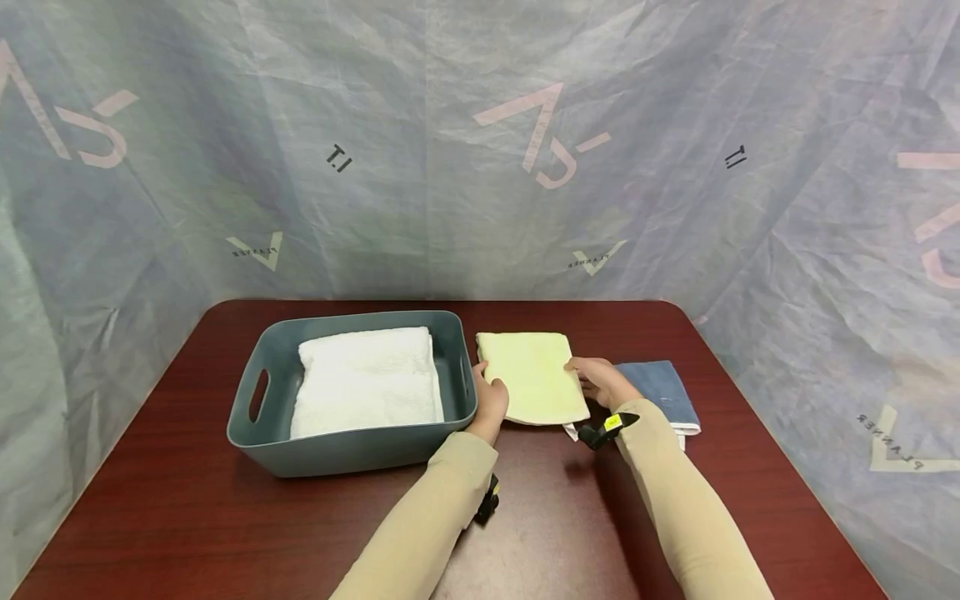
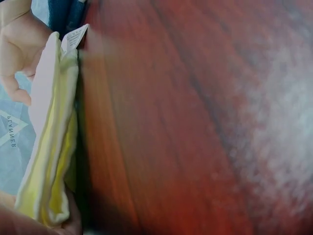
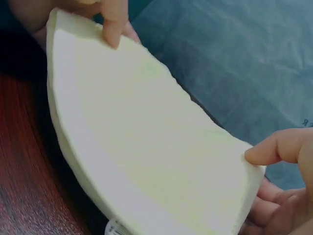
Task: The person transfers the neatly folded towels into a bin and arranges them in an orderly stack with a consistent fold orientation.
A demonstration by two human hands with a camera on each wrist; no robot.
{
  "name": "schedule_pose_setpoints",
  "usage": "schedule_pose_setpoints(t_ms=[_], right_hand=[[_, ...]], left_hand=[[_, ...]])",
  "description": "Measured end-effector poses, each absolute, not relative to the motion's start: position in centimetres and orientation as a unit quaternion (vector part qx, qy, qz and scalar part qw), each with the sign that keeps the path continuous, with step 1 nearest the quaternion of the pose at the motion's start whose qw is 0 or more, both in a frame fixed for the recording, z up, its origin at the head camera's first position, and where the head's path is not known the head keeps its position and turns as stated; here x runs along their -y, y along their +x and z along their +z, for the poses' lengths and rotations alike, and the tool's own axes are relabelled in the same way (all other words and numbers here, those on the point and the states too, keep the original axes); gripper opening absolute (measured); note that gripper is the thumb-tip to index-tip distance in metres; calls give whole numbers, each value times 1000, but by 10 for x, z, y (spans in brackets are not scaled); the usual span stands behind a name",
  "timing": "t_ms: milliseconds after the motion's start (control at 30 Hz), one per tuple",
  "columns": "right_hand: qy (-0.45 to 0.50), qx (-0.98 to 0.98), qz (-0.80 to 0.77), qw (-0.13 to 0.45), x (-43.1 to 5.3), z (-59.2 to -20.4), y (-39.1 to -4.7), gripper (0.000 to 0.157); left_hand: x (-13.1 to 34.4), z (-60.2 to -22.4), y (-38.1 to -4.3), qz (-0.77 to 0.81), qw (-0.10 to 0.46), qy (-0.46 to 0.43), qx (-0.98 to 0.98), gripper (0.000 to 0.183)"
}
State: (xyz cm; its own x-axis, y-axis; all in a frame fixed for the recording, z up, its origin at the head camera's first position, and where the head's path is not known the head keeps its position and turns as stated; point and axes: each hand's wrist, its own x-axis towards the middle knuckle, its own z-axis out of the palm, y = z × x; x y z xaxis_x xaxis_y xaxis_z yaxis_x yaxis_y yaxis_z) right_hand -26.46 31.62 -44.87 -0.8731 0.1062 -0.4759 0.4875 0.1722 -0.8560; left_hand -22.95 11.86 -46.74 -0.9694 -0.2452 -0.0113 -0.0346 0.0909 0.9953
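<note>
A folded pale yellow towel [image 1: 532, 377] is held between both hands, just right of the bin. My left hand [image 1: 491, 404] grips its left edge, thumb on top and fingers beneath. At the opposite edge my right hand [image 1: 600, 382] pinches it the same way; the right wrist view shows that thumb [image 3: 274, 149] on the upper face. In the left wrist view the towel's stacked layers [image 2: 54, 147] face the camera, raised off the table, and a white tag [image 2: 74, 39] sticks out. A folded blue towel [image 1: 660, 392] lies beyond the right hand, partly hidden by the arm.
On the left stands a grey-green plastic bin [image 1: 337, 457] with handle holes, a folded white towel [image 1: 367, 379] inside it. Its right wall is close beside the left hand. The dark red wooden table [image 1: 150, 500] meets a hanging grey sheet [image 1: 420, 208] at the back and sides.
</note>
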Motion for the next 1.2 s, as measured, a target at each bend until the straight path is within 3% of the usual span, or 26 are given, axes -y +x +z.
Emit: schedule_pose_setpoints(t_ms=[833,1200], right_hand=[[175,-692,-693,101,-333,-430,-248,38],[154,-672,-716,110,-344,-414,-239,46]], left_hand=[[-116,-453,-220,-736,0,69,674,55],[-117,-444,-216,-775,0,41,630,59]])
